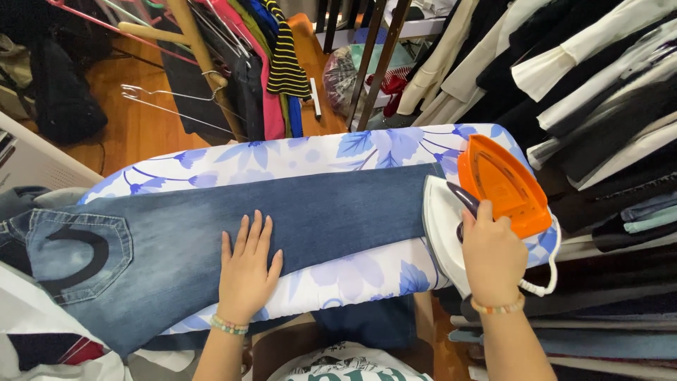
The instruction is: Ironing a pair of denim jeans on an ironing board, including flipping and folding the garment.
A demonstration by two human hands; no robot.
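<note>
Denim jeans (211,233) under flat, open left hand (247,271) — right hand (492,257) clamped on iron (486,204).

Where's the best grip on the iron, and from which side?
By the dark handle on top of the iron, coming from the near side, as the right hand does now. The handle faces the person, its orange-and-white body lies at the board's right end by the jeans, and the cord trails off right.

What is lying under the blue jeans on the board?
Under the jeans is the ironing board, its cover white with blue flowers. The left hand lies flat on the denim. The cover beneath the jeans is hidden.
</note>
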